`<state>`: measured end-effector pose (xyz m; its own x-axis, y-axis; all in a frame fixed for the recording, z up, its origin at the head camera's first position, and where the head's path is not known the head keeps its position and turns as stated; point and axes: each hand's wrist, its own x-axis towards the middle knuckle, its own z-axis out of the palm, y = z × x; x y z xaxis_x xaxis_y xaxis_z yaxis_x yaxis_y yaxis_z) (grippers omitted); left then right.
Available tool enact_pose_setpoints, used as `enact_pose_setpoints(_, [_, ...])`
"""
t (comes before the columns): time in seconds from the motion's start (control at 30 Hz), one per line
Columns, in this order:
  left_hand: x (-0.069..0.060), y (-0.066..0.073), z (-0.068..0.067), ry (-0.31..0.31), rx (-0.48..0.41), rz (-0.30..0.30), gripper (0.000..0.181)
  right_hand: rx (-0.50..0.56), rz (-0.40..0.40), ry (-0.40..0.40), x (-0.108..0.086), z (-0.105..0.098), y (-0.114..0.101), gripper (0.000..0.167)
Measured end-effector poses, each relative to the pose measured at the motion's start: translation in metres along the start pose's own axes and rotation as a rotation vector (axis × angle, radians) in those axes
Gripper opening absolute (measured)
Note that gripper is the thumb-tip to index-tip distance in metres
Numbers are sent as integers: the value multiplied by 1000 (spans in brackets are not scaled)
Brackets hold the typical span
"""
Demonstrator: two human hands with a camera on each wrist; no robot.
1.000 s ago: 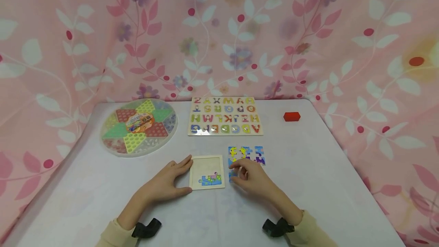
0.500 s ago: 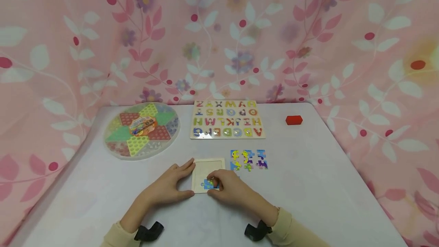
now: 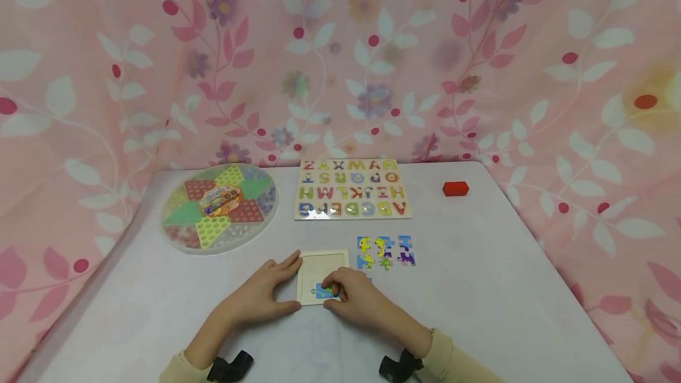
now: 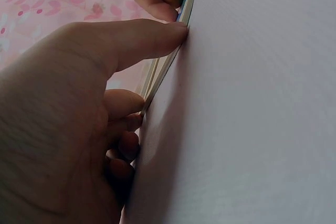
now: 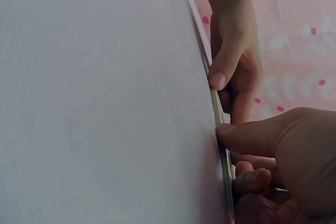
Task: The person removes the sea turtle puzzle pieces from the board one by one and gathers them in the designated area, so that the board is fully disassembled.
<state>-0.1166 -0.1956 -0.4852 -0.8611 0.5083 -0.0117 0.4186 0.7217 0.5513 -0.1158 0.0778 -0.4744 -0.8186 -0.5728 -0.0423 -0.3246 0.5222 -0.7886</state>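
Observation:
In the head view a small square wooden jigsaw puzzle board (image 3: pixel 323 257) lies on the table. Blue-green puzzle pieces (image 3: pixel 321 292) sit at its lower part. My left hand (image 3: pixel 260 292) rests against the board's left side, fingers extended to the upper corner, thumb at the lower one. My right hand (image 3: pixel 359 297) reaches over the lower right, its thumb on the board's front edge and curled fingers over the pieces inside. The right wrist view shows that thumb (image 5: pixel 249 136) against the board's edge. Whether a single piece sits under the right fingertips is hidden.
Several loose puzzle pieces (image 3: pixel 385 253) lie right of the board. Behind stand an alphabet puzzle board (image 3: pixel 353 189) and, to the left, a round Chinese checkers set (image 3: pixel 219 208). A red block (image 3: pixel 456 188) lies at the back right. A floral curtain (image 3: pixel 340 75) hangs behind the table.
My right hand has moved left from the loose pieces onto the board's lower right, then stayed there. The left hand keeps its place at the board's left side.

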Motion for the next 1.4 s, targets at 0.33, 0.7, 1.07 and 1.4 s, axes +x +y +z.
enact_pose_setpoints(0.33, [0,0,0,2,8,6,90,-7,-22,22,-1,2,-4,25])
enact_pose_setpoints(0.7, [0,0,-2,6,19,15,90,-36,-12,11,1,2,-4,34])
enact_pose_setpoints(1.07, [0,0,-2,1,8,14,90,-23,-4,16,2,2,-6,31])
enact_pose_setpoints(1.4, [0,2,-1,0,1,14,90,-28,10,41,-1,3,-6,32])
